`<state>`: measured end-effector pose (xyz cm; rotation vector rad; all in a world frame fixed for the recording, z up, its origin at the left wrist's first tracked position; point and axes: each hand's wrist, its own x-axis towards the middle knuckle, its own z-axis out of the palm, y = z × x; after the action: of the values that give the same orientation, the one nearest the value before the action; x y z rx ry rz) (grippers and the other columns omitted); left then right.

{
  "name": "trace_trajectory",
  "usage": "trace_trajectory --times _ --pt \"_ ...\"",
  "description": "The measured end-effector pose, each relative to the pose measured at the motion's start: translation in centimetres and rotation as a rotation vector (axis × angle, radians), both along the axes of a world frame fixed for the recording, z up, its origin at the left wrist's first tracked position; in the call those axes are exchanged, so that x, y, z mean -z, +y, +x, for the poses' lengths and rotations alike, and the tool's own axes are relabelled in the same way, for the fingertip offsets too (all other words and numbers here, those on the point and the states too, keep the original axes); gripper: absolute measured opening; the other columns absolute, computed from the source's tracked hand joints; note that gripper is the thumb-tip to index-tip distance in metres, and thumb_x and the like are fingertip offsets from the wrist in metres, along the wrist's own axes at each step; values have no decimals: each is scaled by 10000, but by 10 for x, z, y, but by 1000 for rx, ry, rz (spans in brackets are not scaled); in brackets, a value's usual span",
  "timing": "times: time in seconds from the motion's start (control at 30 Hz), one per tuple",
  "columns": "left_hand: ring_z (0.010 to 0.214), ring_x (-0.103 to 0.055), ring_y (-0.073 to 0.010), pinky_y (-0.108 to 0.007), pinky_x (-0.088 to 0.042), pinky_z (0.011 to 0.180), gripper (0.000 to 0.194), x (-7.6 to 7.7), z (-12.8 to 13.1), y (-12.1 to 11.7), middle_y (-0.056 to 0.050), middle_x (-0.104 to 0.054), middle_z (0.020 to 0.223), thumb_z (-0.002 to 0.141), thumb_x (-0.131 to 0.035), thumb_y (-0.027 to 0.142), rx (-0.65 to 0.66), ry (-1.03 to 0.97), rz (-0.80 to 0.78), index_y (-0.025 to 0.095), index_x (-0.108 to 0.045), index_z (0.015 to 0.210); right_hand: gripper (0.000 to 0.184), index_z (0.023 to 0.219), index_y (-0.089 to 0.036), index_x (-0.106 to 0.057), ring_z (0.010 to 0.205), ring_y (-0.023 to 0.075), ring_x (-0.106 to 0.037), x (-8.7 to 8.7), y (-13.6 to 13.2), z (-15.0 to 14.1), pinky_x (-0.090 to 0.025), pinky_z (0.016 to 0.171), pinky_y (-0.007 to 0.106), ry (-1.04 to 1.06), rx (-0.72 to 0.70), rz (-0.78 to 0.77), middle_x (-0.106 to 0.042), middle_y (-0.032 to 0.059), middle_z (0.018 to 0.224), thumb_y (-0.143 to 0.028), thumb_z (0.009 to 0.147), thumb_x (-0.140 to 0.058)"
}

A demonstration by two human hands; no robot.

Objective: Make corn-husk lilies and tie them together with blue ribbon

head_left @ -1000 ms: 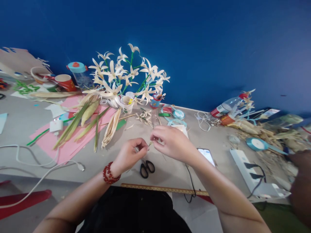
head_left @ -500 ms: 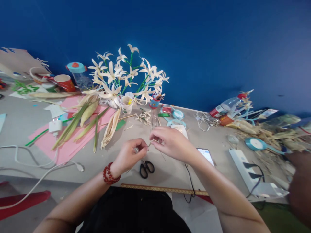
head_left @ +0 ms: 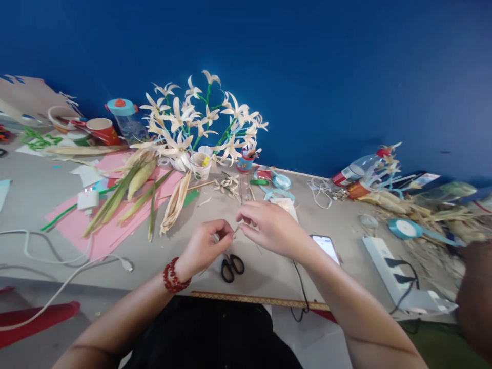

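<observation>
My left hand and my right hand meet above the table, both with fingers pinched. Between the fingertips runs a thin, dull-green strip, narrow as a stem or a twist of husk; its exact kind is too small to make out. Both hands close on it from opposite sides. Just below them lie black-handled scissors, their blades partly hidden by my left hand. Dried corn husks rest beyond my left hand. Behind stand cream husk flowers on green stems in cups.
Pink paper, a white charger and its cables lie at left. To the right are a phone, a power strip, a blue ribbon roll and a plastic bottle. Part of another person shows at the right edge.
My hands stay nearly still, still pinching the thin strip. The other person's part at the right edge has shifted slightly to the right.
</observation>
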<state>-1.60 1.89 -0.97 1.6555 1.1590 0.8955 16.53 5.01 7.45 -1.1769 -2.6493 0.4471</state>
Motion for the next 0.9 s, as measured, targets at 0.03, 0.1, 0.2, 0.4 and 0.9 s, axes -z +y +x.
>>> trace_trajectory --times 0.03,0.1,0.2,0.4,0.9 --pt "644 -561 -136 -204 -421 575 112 0 0 0 12 -606 645 808 -542 217 -1 3 -1 170 -600 724 124 874 -183 -605 739 151 -538 0 0 0 -331 657 250 -3 0 2 -614 14 799 -102 799 -550" --pt "645 -557 -137 -204 -417 571 114 0 0 0 11 -604 648 812 -543 220 -1 10 -4 170 -597 725 120 876 -182 -607 750 152 -544 1 0 0 -338 662 251 -8 0 3 -617 14 805 -104 801 -556" --pt "648 -551 -135 -207 -418 579 136 0 1 0 11 -597 650 825 -541 237 2 9 -1 171 -590 717 121 887 -185 -616 765 158 -558 0 0 -1 -353 667 254 -13 10 2 -625 15 813 -110 807 -566" --pt "644 -528 -133 -215 -414 600 176 1 0 0 10 -569 645 831 -556 274 -30 -63 -35 170 -574 690 209 1044 -224 -611 840 189 -592 -12 -6 11 -457 725 309 240 125 71 -631 70 1074 -270 841 -637" --pt "736 -576 -147 -273 -456 725 178 16 4 1 -19 -619 753 896 -575 323 10 -488 -159 172 -621 814 231 1144 -216 -549 766 189 -604 93 -62 30 -524 744 361 646 685 155 -601 111 1093 -245 916 -530"
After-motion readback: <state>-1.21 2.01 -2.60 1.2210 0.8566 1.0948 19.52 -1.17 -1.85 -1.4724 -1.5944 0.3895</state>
